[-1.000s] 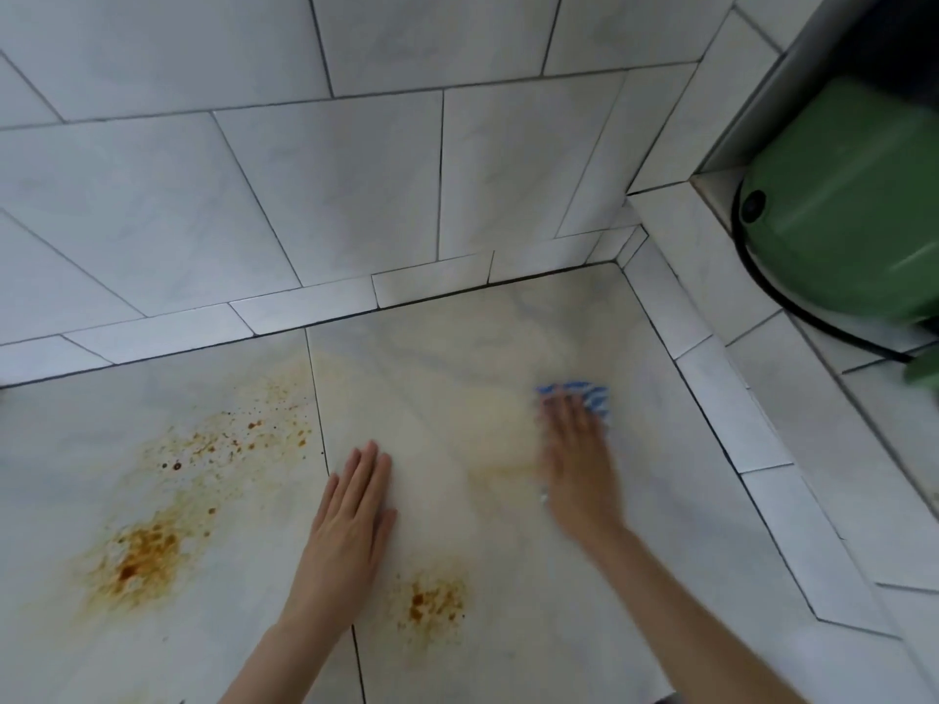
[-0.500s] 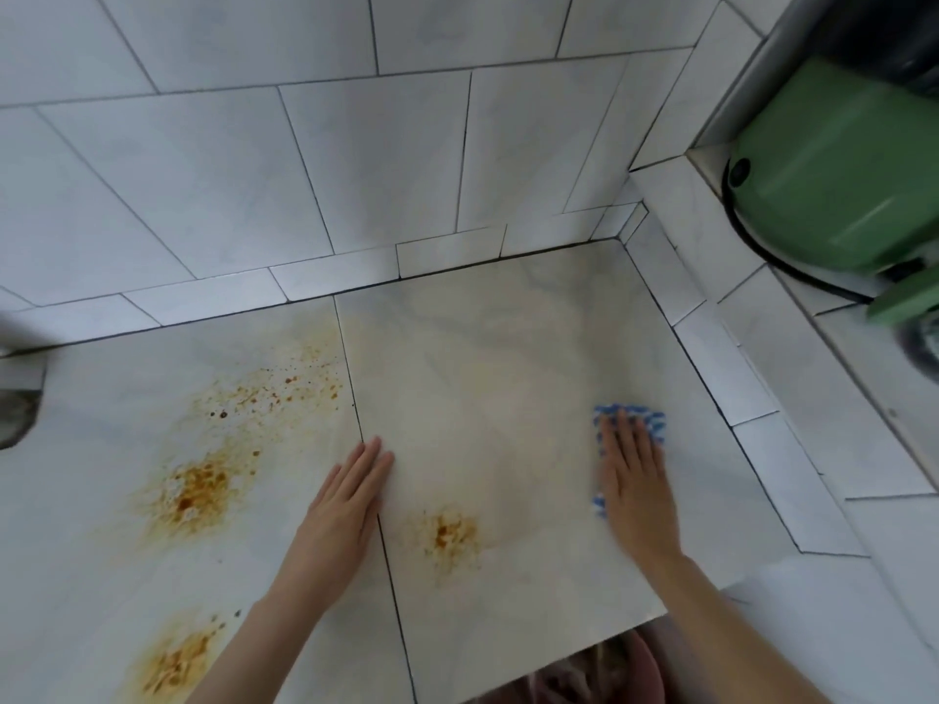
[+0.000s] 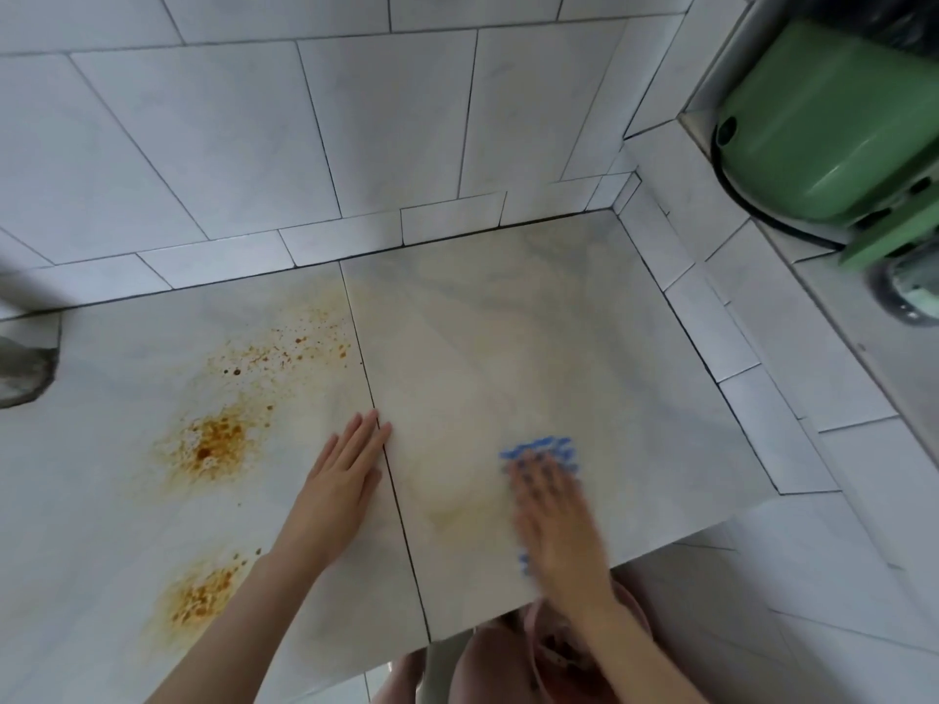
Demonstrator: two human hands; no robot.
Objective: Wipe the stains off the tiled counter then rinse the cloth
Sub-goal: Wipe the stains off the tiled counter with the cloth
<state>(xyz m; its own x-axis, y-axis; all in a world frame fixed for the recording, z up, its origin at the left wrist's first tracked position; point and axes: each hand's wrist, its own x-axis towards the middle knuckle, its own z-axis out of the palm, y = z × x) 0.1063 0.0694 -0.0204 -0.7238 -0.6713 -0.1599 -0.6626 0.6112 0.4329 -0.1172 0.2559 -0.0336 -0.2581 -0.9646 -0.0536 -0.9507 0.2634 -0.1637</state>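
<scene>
Left hand (image 3: pixel 340 480): palm down on the counter (image 3: pixel 559 348), fingertips touching the seam (image 3: pixel 363 368). Fingers straight and close together, pointing away and a little right. It holds nothing.
Left forearm: bare, reaching in from the lower left, left of the seam.
Right hand (image 3: pixel 554 515): right of the seam, near the counter's front edge, palm down on the cloth (image 3: pixel 543 447). It is blurred. Fingers straight, slightly spread, pressing flat and pointing at the back wall.
Cloth: blue and white, right of the seam, flat under the right hand. One edge shows past the fingertips, and a scrap shows beside the heel of the hand.
Cloth axis: mostly hidden; the two visible parts line up along the hand, front to back.
Stains (image 3: pixel 213 444): orange-brown, all left of the seam, in two dense patches with speckles behind.
Smear (image 3: pixel 457 510): faint yellow, just right of the seam, between the hands.
Green object (image 3: pixel 823 129): far right of the seam, on a ledge.
</scene>
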